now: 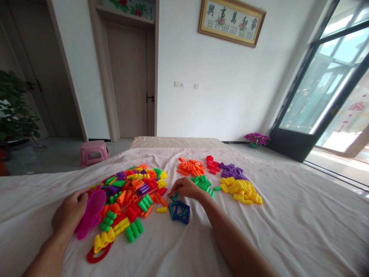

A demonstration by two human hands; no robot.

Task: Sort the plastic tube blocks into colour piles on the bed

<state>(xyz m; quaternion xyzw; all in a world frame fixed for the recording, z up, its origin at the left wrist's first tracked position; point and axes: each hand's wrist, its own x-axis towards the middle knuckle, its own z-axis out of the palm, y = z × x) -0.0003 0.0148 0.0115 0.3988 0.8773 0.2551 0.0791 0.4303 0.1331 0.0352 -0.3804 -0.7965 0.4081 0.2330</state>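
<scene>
On the left, my left hand (69,212) is closed with its thumb and fingers on a flat magenta plastic piece (93,206) with a lobed outline, tilted beside a mixed heap of coloured plastic building blocks (134,186). Right of that heap, my right hand (188,187) pinches a thin orange piece (173,191); its full shape is hidden by the fingers. Just below this hand lie overlapping dark blue and teal square frames (181,211). A lone yellow block (162,209) rests left of the frames. At the near left is a red ring (99,256).
Sorted piles lie beyond and right of my right hand: orange blocks (190,167), red blocks (212,165), green blocks (203,182), purple blocks (233,171) and yellow blocks (242,189). A pale cloth (296,223) covers the surface. A pink stool (93,152) stands on the floor behind.
</scene>
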